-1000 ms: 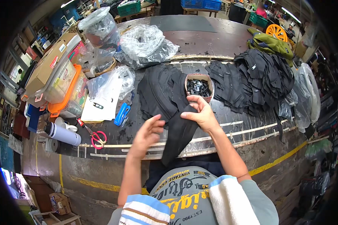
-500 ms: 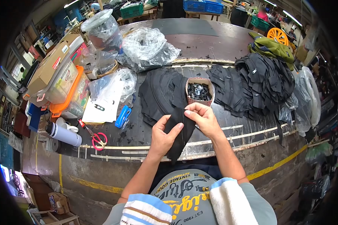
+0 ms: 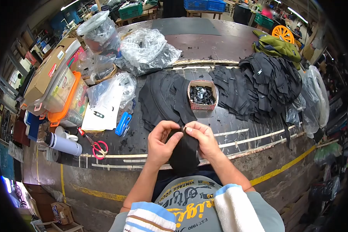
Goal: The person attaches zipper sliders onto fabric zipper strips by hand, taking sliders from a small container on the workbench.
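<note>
The left hand point(image 3: 161, 144) and the right hand point(image 3: 203, 142) both pinch the top of a black cloth piece point(image 3: 184, 156) between thumbs and fingers. The hands are close together, with their tips almost meeting. The cloth piece hangs down between them, at the near edge of the counter point(image 3: 228, 127), in front of the grey shirt point(image 3: 189, 193).

From the cloth piece, a small box point(image 3: 202, 106) full of black and shiny bits sits at 1 o'clock. A flat pile of black cloth point(image 3: 158, 94) lies at 11 o'clock, just beside the box. A bigger black heap point(image 3: 272, 83) with zips lies at 2 o'clock. A blue stapler point(image 3: 123, 123) is at 10 o'clock. Red scissors point(image 3: 99, 149) lie at 9 o'clock, with a pale bottle point(image 3: 65, 144) farther out the same way
</note>
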The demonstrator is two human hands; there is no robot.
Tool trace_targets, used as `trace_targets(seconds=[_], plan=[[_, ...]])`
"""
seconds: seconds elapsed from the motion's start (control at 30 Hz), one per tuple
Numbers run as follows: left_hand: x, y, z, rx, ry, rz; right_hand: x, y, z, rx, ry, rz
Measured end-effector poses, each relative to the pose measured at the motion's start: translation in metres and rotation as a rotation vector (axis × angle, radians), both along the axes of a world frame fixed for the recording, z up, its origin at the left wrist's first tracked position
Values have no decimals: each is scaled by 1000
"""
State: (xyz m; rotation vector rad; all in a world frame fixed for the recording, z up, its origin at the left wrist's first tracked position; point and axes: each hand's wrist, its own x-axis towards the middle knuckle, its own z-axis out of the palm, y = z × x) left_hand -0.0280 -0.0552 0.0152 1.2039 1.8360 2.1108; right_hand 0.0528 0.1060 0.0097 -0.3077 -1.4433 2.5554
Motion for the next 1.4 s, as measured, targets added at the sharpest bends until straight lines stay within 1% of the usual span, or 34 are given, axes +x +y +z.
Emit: trace_targets(seconds=[0.1,0.13,0.17,0.23,0.27,0.3,0.43,0.6,0.8,0.93,0.97,1.1,1.17,1.2,1.27,1.3,1.4], plan=[[2,-13,-7,-73,-727,-149,-18,25,1,440,62,-45],[4,-15,-8,-73,-726,-149,-33,48,-6,571,45,-53],[5,-17,-8,-62,-743,-152,-50,75,-18,874,-73,-157],[7,-20,-8,-32,-774,-153,-83,132,-56,1547,-56,-416],[7,-20,-7,-16,-787,-152,-97,155,-63,1709,-99,-378],[7,-21,-5,-11,-782,-148,-106,168,-68,1711,-90,-377],[11,-21,7,12,-754,-79,-129,199,-84,1749,-213,128],[9,-26,9,84,-762,-34,-127,198,-89,1646,-239,85],[14,-23,23,96,-672,18,-131,188,-92,1708,-363,-10],[16,-29,28,10,-545,76,-130,188,-84,1511,-295,-166],[16,-31,30,14,-545,80,-128,184,-78,1514,-291,-163],[15,-40,35,-47,-474,179,-96,154,-53,504,-198,-149],[12,-44,37,-63,-451,199,-66,119,-39,471,-296,-46],[8,-46,38,-74,-421,223,-51,100,-43,502,-259,27],[4,-51,38,-101,-362,273,-25,67,-57,583,-335,161],[3,-52,37,-111,-373,277,-15,57,-67,574,-346,168],[0,-51,37,-80,-438,273,4,36,-99,927,-403,55]])
